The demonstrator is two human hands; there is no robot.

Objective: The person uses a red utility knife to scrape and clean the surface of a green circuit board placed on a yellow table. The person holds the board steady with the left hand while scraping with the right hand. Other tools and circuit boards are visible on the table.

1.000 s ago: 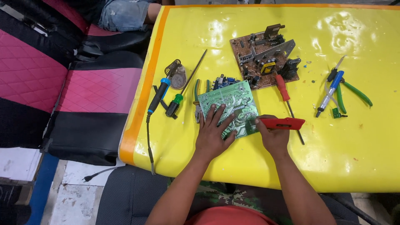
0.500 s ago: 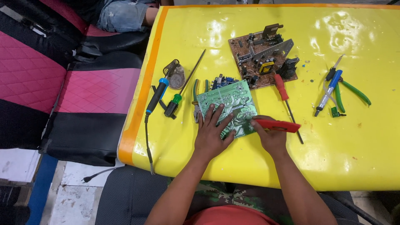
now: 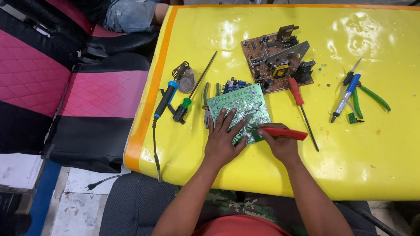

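A green circuit board [image 3: 239,106] lies solder side up on the yellow table [image 3: 245,175]. My left hand [image 3: 223,138] rests flat on its near left part, fingers spread. My right hand [image 3: 280,144] grips a red-handled tool [image 3: 284,133], held level, with its tip at the board's near right edge.
A brown circuit board [image 3: 273,61] with metal parts lies farther back. A red screwdriver [image 3: 302,107] lies to the right of the green board. A blue soldering iron [image 3: 165,99], a green screwdriver [image 3: 186,102] and pliers [image 3: 205,102] lie left. Green cutters [image 3: 369,96] and a blue tool [image 3: 345,96] lie right. Pink and black seats [image 3: 87,91] stand left.
My right hand has swung the red tool's tip left, onto the green board's near right edge. My left hand stays flat on the board.
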